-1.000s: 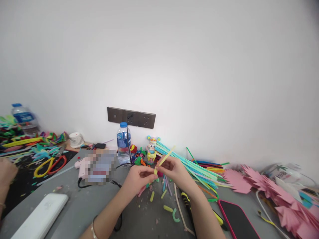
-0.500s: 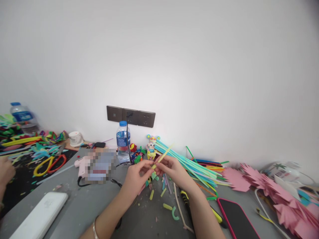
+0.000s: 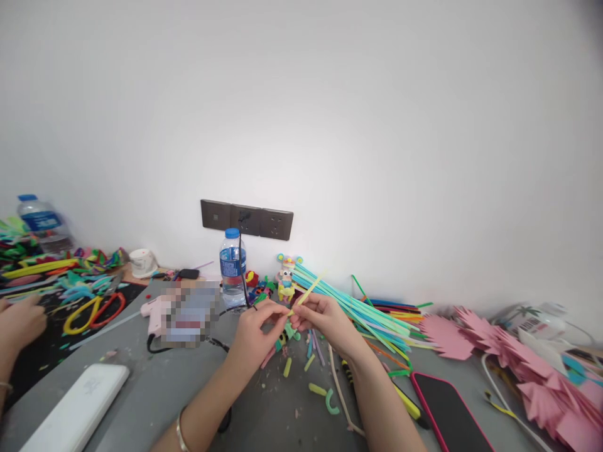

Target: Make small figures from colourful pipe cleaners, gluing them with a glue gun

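Between both sets of fingertips is a pale yellow pipe cleaner [image 3: 311, 289], its free end pointing up and to the right. My left hand [image 3: 257, 333] pinches its lower end. My right hand [image 3: 323, 320] grips it a little higher, with thumb and fingers closed. Behind my hands stands a small figure [image 3: 286, 282] with big eyes and a pink and yellow body. Short yellow pieces [image 3: 317, 390] and a curved green piece [image 3: 332, 403] lie on the grey table [image 3: 264, 420] below them.
Pipe cleaners [image 3: 348, 304] in blue and green lie in a bundle behind. A water bottle [image 3: 232, 267], a pink glue gun [image 3: 154, 314], a white power bank [image 3: 78, 405], a phone [image 3: 450, 411] and pink folded paper [image 3: 494, 339] surround the spot. Another person's hand [image 3: 23, 321] is at left.
My hands have shifted slightly, and still hold the yellow pipe cleaner. At the left edge, the other person's hand has moved further into view.
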A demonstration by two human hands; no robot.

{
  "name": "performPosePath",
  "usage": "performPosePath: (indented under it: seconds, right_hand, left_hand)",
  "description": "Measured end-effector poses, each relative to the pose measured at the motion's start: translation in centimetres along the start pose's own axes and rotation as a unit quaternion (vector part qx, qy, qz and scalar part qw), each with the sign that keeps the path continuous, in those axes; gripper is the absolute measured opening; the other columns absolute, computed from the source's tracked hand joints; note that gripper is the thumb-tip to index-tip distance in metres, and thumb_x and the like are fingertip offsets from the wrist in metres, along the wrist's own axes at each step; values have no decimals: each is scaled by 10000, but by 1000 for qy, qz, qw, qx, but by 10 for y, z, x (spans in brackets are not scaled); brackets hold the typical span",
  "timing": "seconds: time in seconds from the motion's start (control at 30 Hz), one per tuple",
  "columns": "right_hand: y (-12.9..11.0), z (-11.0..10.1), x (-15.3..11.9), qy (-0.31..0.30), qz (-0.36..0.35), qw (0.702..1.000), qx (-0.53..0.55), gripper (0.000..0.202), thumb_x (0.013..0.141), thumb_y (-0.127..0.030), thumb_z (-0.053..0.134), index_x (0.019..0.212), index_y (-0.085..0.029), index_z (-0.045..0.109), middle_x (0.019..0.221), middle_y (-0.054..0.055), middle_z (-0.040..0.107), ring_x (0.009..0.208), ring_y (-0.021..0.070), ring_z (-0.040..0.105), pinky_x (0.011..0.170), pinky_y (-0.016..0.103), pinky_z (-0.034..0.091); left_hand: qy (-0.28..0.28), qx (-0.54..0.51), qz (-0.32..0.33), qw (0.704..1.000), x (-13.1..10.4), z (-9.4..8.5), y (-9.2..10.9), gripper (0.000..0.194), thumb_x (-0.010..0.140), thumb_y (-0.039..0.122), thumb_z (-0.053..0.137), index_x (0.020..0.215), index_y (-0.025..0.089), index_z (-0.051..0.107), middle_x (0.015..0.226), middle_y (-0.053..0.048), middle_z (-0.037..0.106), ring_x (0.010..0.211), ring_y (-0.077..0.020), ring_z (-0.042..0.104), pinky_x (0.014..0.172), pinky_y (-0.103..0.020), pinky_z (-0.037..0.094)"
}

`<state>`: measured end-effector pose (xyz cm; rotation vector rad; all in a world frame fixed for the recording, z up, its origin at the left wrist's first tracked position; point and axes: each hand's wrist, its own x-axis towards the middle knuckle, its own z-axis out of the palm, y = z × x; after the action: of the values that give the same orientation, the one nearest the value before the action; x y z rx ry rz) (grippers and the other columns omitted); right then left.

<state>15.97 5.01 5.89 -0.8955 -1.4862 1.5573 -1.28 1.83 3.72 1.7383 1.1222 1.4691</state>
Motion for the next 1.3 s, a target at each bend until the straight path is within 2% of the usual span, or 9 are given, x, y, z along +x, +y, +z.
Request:
performPosePath:
  seconds: [0.27, 0.47, 0.63, 0.73, 0.8, 0.9, 1.07, 1.2, 1.3]
  right_hand:
    - [-6, 7, -2, -13, -49, 999, 0, 281, 735, -417, 749, 824, -177, 633, 736, 5, 680, 670, 139, 644, 635, 252, 501]
    - [-3, 12, 2, 25, -75, 997, -17, 298, 755, -453, 721, 799, -184, 599, 654, -9, 634, 621, 146, 613, 606, 269, 489]
    - [0, 10, 3, 34, -56, 998, 2, 320, 724, -447, 751, 800, -173, 604, 677, 15, 669, 637, 161, 637, 626, 286, 507]
    - [1, 7, 3, 27, -40, 999, 5, 320, 708, -442, 765, 785, -166, 622, 687, 24, 684, 651, 170, 652, 646, 298, 518]
    - [-1, 7, 3, 28, -43, 999, 0, 321, 686, -440, 781, 771, -168, 633, 681, 22, 687, 649, 175, 654, 655, 306, 520]
    - [-4, 10, 2, 37, -68, 997, -24, 306, 682, -434, 783, 761, -170, 651, 667, 11, 673, 618, 165, 630, 630, 295, 502]
    - [-7, 18, 0, 60, -135, 987, -68, 246, 716, -401, 762, 756, -186, 651, 713, 13, 635, 632, 159, 590, 578, 273, 469]
    - [-5, 26, 1, 86, -271, 935, -210, 126, 830, -306, 666, 753, -206, 659, 752, 41, 646, 723, 191, 607, 670, 313, 480]
    - [-1, 30, 1, 66, -330, 899, -280, 122, 889, -242, 594, 788, -217, 658, 811, 54, 638, 778, 195, 610, 721, 325, 484]
  left_hand:
    - [24, -13, 0, 1000, -1, 1, 1, 108, 793, 194, 606, 796, 212, 713, 779, -42, 654, 698, -168, 612, 662, -221, 491]
    - [46, -48, -15, 998, 1, 1, 2, 35, 725, 217, 706, 730, 221, 740, 731, -38, 667, 677, -170, 596, 660, -229, 473]
    - [25, -83, -59, 994, 2, 0, 0, 84, 741, 250, 704, 794, 199, 745, 811, -52, 704, 724, -180, 648, 678, -243, 514]
    - [13, -146, -113, 983, 3, 2, -2, 136, 747, 303, 716, 796, 176, 715, 751, -37, 704, 700, -172, 655, 684, -251, 529]
    - [18, -218, -163, 962, 3, 4, -2, 206, 712, 344, 756, 782, 162, 689, 690, -19, 691, 640, -146, 637, 652, -241, 530]
    - [44, -335, -227, 913, 4, 7, 0, 298, 620, 354, 834, 762, 145, 675, 674, 0, 680, 613, -111, 619, 646, -224, 538]
    - [82, -479, -295, 823, 3, 11, 5, 300, 573, 235, 880, 774, 139, 678, 668, 21, 671, 594, -67, 616, 628, -162, 550]
    - [120, -539, -330, 765, 1, 15, 2, 165, 682, 133, 808, 782, 132, 677, 703, 19, 680, 612, -57, 635, 626, -125, 558]
    - [137, -557, -329, 750, -1, 16, -1, 72, 747, 129, 756, 783, 140, 695, 742, 14, 702, 655, -63, 651, 647, -116, 555]
